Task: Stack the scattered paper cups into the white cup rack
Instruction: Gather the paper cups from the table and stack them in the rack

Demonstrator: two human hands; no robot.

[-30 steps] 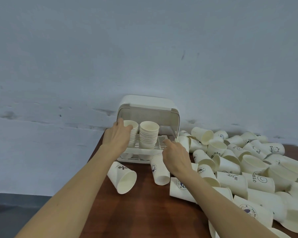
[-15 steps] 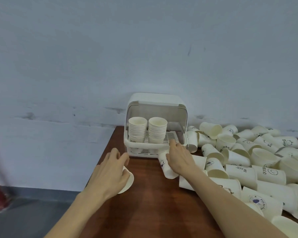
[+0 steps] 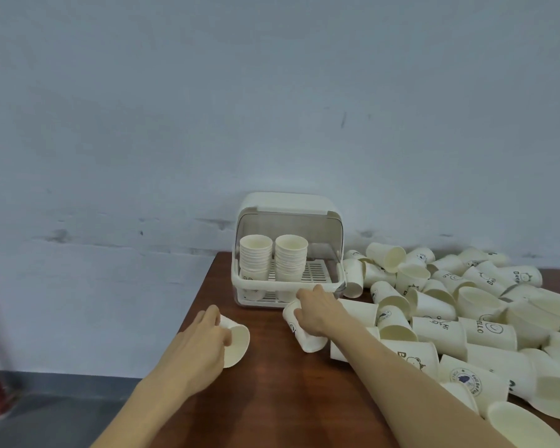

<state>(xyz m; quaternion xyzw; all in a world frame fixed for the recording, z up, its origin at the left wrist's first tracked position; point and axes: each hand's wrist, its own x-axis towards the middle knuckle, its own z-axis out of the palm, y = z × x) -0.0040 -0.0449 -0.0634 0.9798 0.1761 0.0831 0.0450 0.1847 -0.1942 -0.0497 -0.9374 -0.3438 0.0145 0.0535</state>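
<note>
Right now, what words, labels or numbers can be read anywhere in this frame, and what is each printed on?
"HELLO", partly hidden so that only "ELLO" shows, beside a smiley: on a lying paper cup.
"Hi": on the cup to its left.
Ring of words round a blue emblem: on a nearer cup, too blurred to read.
Lettering starting "B", with a bear: on cup, partly hidden.
White cup rack: no text visible.

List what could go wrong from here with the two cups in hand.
1. Each hand, left hand and right hand, grips a lying cup, left cup and right cup, by its thin wall; squeezing may crush it.
2. The two stacks in the rack stand tall under the lid; a careless drop could tip them.
</note>
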